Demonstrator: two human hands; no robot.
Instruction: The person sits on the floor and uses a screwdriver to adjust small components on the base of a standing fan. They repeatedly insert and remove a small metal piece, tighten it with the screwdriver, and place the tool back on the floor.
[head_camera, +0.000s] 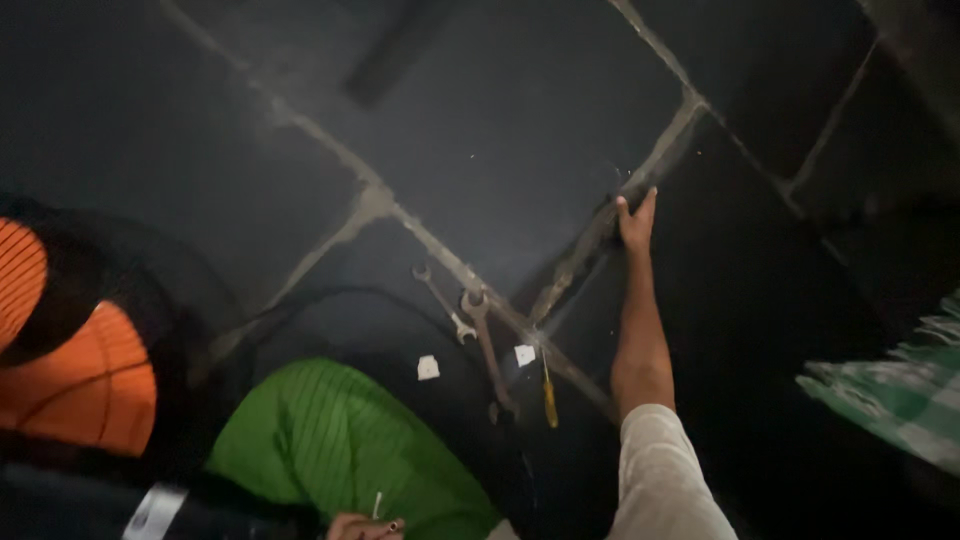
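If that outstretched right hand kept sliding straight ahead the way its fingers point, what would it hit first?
Probably nothing solid: the right hand rests on the pale grout line, and only dark floor slabs lie ahead, though the gloom hides detail.

Pale rolled sleeve (665, 475), apparently cream, bare forearm (640, 330)

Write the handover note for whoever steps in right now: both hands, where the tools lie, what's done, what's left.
Right hand: arm stretched out, fingertips on a long dark bar lying on the floor; grip unclear.
Left hand: at the bottom edge, holding a thin pin-like piece.
Tools: two wrenches and a yellow-handled screwdriver lie untouched on the floor beside two small white bits.
Done: tools laid out.
Left: bar not yet lifted.
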